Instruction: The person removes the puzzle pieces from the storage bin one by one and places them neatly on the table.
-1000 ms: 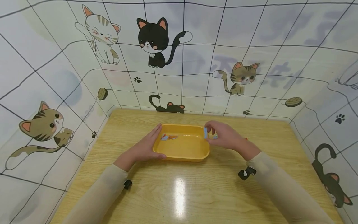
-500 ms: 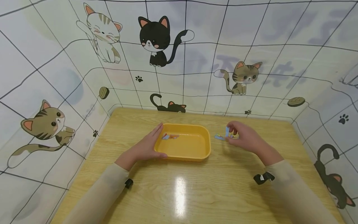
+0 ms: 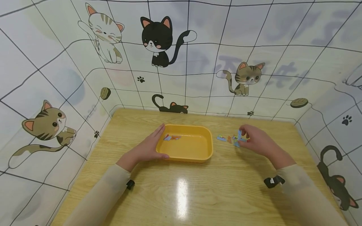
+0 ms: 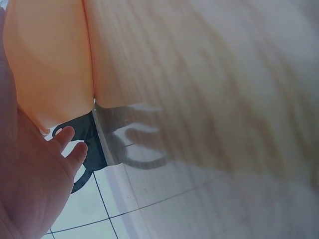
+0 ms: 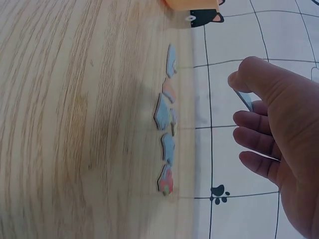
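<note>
My left hand (image 3: 144, 149) rests against the left end of a yellow plastic tray (image 3: 189, 159), fingers extended along the far-left side and thumb at the near wall. Inside the tray lie a few small colourful puzzle pieces (image 3: 176, 137). To its right, my right hand (image 3: 257, 141) pinches a light-blue puzzle piece (image 3: 239, 133) between thumb and index finger; the piece shows edge-on as a thin sliver (image 5: 245, 99) in the right wrist view. Below that hand, several flat pieces (image 5: 161, 114) with blue, orange and pink printing form a loose row on the table.
The wooden table (image 3: 158, 188) ends at a cat-patterned wall covering (image 3: 198, 91) at the back and sides. A bright light reflection falls on the tabletop in front of the tray. Black straps (image 3: 274, 181) sit around the sleeves at both wrists.
My right hand has moved right, from the tray's right rim to above the row of pieces, still pinching the blue piece. The row has come into fuller view. The left hand and tray stay put.
</note>
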A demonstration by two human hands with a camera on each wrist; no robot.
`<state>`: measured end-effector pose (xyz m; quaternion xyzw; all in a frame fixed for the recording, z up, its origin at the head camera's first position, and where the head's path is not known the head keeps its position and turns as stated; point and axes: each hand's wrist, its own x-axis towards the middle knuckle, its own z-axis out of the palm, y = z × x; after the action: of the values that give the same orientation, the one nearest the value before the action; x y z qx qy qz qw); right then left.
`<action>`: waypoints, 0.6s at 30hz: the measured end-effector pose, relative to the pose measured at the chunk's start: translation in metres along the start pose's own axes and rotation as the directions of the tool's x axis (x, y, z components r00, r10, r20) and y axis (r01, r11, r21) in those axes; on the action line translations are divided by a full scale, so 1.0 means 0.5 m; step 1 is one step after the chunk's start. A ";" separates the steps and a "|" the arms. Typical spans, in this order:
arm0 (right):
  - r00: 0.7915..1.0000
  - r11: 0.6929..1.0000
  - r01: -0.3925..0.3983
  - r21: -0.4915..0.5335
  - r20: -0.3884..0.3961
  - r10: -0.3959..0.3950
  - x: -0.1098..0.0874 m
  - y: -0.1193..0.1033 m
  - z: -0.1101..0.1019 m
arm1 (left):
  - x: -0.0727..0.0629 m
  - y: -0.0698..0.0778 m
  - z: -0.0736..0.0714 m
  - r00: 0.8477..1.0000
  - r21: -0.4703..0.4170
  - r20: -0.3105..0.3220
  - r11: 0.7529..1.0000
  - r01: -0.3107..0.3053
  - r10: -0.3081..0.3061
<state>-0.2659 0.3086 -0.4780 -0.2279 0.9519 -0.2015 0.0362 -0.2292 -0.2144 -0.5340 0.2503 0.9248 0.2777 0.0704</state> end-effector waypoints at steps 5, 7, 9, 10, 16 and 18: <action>1.000 1.000 -0.016 -0.002 0.004 0.016 -0.011 0.021 -0.003 | 0.000 0.000 0.000 1.000 -0.002 -0.003 1.000 0.001 -0.001; 1.000 1.000 -0.024 0.000 0.004 0.024 -0.016 0.031 -0.003 | 0.000 -0.001 0.001 1.000 -0.002 -0.004 1.000 0.001 -0.001; 1.000 1.000 -0.027 -0.003 0.004 0.027 -0.020 0.043 -0.002 | 0.000 -0.001 0.002 1.000 -0.001 -0.003 1.000 0.001 -0.001; 1.000 1.000 -0.030 -0.003 0.004 0.030 -0.021 0.048 -0.001 | 0.000 -0.002 0.002 1.000 0.000 -0.004 1.000 0.000 0.000; 0.999 0.998 -0.052 -0.026 0.010 0.052 -0.029 0.082 -0.001 | 0.000 -0.004 0.002 1.000 -0.003 -0.003 1.000 0.001 -0.001; 0.997 0.997 -0.075 -0.024 0.019 0.075 -0.032 0.090 -0.003 | 0.001 -0.004 0.002 1.000 -0.003 0.000 1.000 0.000 0.000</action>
<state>-0.2709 0.3528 -0.4951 -0.1945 0.9617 -0.1865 0.0505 -0.2301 -0.2153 -0.5357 0.2502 0.9244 0.2791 0.0706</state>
